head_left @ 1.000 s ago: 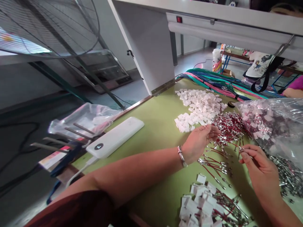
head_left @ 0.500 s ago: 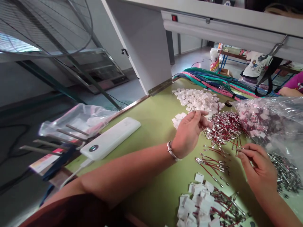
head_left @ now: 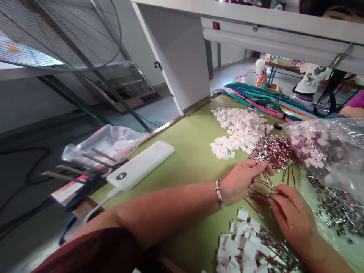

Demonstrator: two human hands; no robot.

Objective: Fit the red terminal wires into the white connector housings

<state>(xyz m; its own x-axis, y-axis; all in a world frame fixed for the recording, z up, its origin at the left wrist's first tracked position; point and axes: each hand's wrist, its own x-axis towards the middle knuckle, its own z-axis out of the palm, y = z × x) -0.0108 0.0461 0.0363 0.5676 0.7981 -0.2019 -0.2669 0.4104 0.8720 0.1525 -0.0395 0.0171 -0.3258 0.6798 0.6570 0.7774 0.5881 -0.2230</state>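
Left hand (head_left: pixel 246 177) has dropped back from the white housings (head_left: pixel 239 125) beyond its fingers; right hand (head_left: pixel 295 218) has shifted in to meet it, so both look busy on one short red lead (head_left: pixel 267 179) between the fingertips. Right thumb and forefinger clamped on the lead's near end; can't tell what left's fingers grip. Half a second ago: hands well apart. Now nearly touching, partly covering the loose leads (head_left: pixel 257 206) below the fingers.

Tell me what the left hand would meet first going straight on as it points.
Probably the red-wire pile, just ahead of the left hand; depth is hard to judge.
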